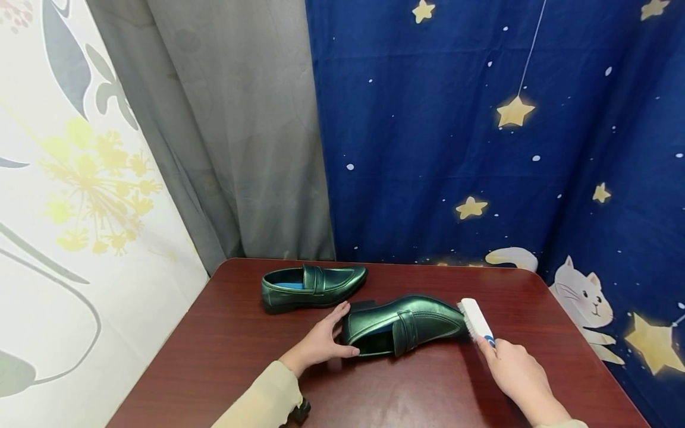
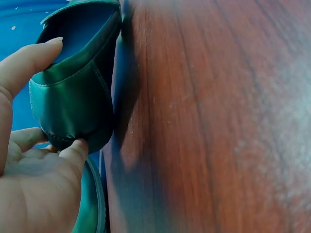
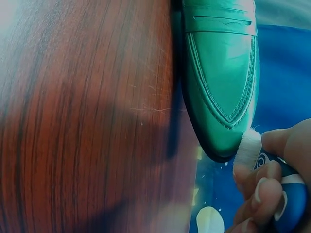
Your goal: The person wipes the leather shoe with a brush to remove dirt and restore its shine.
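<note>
A shiny dark green loafer (image 1: 428, 315) lies tilted on its side, its opening facing me and its toe pointing right. My left hand (image 1: 320, 342) grips it at the heel. In the left wrist view the thumb (image 2: 46, 53) hooks over the rim of the opening, and the fingertips press the bottom of the heel. My right hand (image 1: 516, 370) holds a brush (image 1: 476, 318) with a white head and a blue-and-white handle. Its white bristles (image 3: 247, 149) are right at the tip of the toe in the right wrist view.
The matching green loafer (image 1: 334, 286) stands upright behind, toe to the right, with a blue insole. Both shoes are on a reddish-brown wooden table (image 1: 235, 333) with rounded corners. Behind it hang a grey curtain (image 1: 257, 131) and a blue star-patterned curtain (image 1: 428, 131).
</note>
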